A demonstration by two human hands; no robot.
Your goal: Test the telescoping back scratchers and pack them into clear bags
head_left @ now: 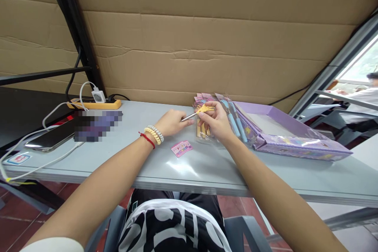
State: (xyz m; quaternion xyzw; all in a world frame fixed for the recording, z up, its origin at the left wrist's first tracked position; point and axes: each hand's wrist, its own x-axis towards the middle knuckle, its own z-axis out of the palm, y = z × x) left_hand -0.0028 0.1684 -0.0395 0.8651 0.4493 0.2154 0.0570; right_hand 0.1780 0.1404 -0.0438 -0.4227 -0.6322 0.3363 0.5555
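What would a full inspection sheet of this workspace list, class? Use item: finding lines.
Surface: grey table, pink card lying on it.
Job's things: thin silver tool meets a yellow piece.
Clutter: packets beside a purple box; phone at left.
Grippers: left hand pinches the tool; right hand grips the yellow piece.
Cables: white cable runs from a power strip.
Surroundings: cardboard wall; another person far right.
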